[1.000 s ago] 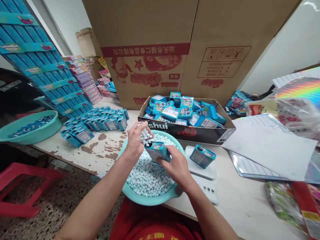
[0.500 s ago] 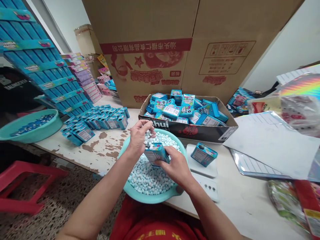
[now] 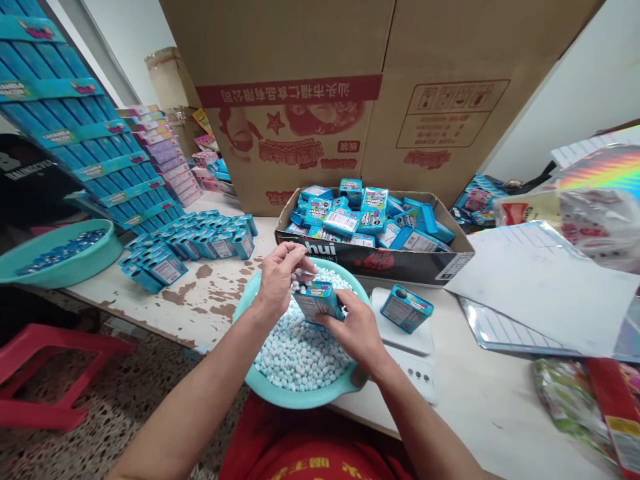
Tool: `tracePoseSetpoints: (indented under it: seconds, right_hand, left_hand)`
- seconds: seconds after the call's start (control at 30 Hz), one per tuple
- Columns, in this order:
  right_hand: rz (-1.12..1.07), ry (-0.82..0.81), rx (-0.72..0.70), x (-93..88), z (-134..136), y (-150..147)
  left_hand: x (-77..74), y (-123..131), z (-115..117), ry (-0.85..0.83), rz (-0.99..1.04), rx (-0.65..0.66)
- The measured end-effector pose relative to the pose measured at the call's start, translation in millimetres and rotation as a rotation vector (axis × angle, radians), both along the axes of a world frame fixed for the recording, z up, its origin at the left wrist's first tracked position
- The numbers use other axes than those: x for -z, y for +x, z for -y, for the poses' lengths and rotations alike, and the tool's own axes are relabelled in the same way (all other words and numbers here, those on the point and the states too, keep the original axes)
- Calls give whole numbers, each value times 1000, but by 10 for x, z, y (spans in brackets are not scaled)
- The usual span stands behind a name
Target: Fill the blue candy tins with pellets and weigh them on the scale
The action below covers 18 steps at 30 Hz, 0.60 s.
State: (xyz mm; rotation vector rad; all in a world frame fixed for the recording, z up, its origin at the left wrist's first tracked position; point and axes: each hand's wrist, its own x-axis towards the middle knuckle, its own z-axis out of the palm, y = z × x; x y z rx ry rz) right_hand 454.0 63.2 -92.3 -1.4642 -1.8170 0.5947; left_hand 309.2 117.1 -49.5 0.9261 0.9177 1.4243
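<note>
My right hand point(image 3: 356, 328) grips a small blue candy tin point(image 3: 318, 300) over a turquoise basin point(image 3: 293, 399). Pale blue and white candies point(image 3: 300, 363) fill much of that basin. Just above the tin's left end, my left hand point(image 3: 281, 279) is cupped with its fingers closed round several candies point(image 3: 299, 275). To the right of the basin, another blue tin point(image 3: 407, 308) with a round hole in its top rests on a white scale point(image 3: 423, 343). The underside of the held tin is hidden.
Behind the basin stands a cardboard tray point(image 3: 375, 261) heaped with blue tins. Rows of tins point(image 3: 200, 240) are at left, near a second turquoise basin point(image 3: 85, 267) and tall stacked blue packs point(image 3: 100, 133). A large carton point(image 3: 320, 60) rises behind; papers point(image 3: 545, 287) lie right.
The held tin has moved slightly up and right with my right hand. My left hand stays close above it, and fewer candies show between its fingers.
</note>
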Motion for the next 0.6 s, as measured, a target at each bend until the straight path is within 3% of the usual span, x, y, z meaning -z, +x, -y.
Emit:
tracePoseSetpoints:
  seconds: [0.2, 0.3, 0.4, 0.5, 0.6]
  right_hand:
    - [-91, -28, -54, -21, 30, 43]
    - [-181, -26, -42, -35, 54, 157]
    - [-219, -23, 9, -22, 85, 315]
    - [-272, -31, 41, 8, 118, 443]
    - [-334, -17, 88, 23, 131, 485]
  left_hand:
    - [-53, -15, -15, 15, 13, 1]
    - [29, -131, -85, -59, -56, -22]
    - [278, -285, -174, -135, -535, 118]
    - [581, -350, -245, -3, -1209, 201]
    - [788, -267, -294, 74, -1466, 143]
